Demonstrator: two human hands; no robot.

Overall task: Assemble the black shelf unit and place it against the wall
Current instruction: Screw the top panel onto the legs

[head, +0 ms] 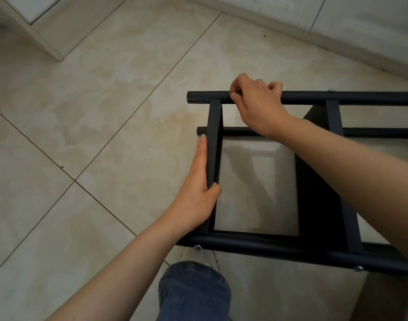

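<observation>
The black shelf unit [318, 205] lies on its side over the tiled floor, its round tubes running left to right and its flat shelf boards standing on edge. My left hand [198, 188] holds the end shelf board [213, 144], fingers flat along its outer face and thumb hooked over its inner edge. My right hand [254, 100] grips the top tube [372, 97] near its left end, fingers curled over it. Silver bolt heads [198, 247] show on the near tube.
Beige floor tiles [101, 117] spread to the left. A white wall base [337, 35] runs across the top right, and a white door frame corner [47, 40] stands at top left. My jeans leg [193, 293] and shoe are below the shelf.
</observation>
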